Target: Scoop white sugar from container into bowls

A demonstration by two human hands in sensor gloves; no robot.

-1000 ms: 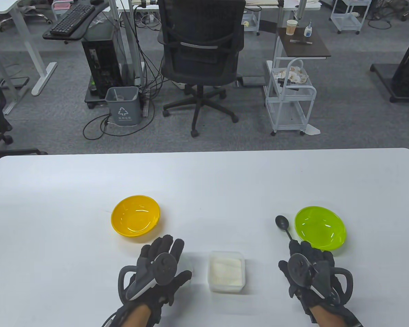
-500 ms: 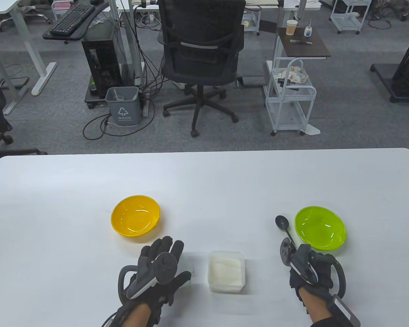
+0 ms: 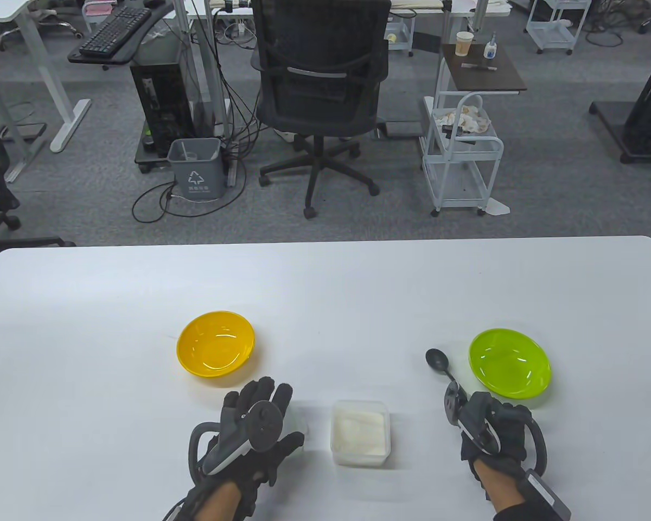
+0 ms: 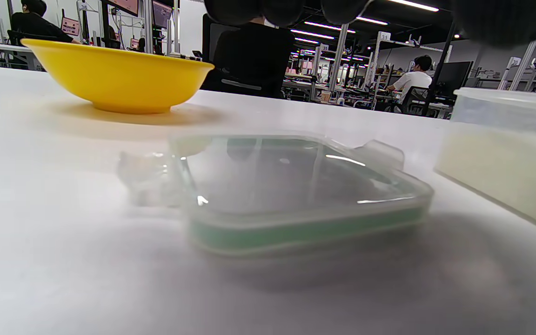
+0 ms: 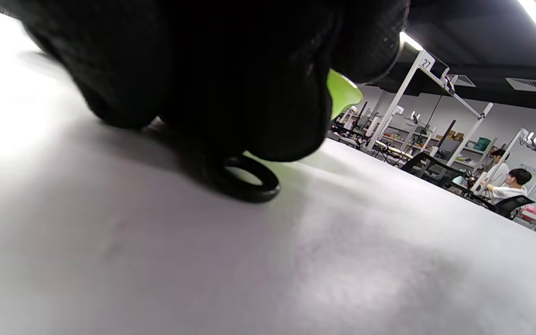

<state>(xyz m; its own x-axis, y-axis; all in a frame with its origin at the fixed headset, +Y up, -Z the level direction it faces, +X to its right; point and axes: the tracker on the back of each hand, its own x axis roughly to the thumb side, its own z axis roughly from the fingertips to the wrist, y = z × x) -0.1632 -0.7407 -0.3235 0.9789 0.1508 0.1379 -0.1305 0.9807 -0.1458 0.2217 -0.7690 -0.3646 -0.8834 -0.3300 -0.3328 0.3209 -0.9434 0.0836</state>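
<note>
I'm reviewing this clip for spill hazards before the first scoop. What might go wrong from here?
1. The right hand grips the black spoon near its handle end; held that far back, a loaded bowl may wobble and shed sugar.
2. The sugar container sits apart from the yellow bowl and green bowl, so carrying may drop grains on the table.
3. The lid lies under the left hand; it might get knocked.

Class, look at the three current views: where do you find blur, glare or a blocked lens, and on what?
Left wrist view: the clear lid is soft and out of focus, with glare streaks; the yellow bowl behind is sharper. Right wrist view: the right hand fills the top as a dark blur, hiding most of the green bowl. Table view: sharp, with highlights inside both bowls.
</note>
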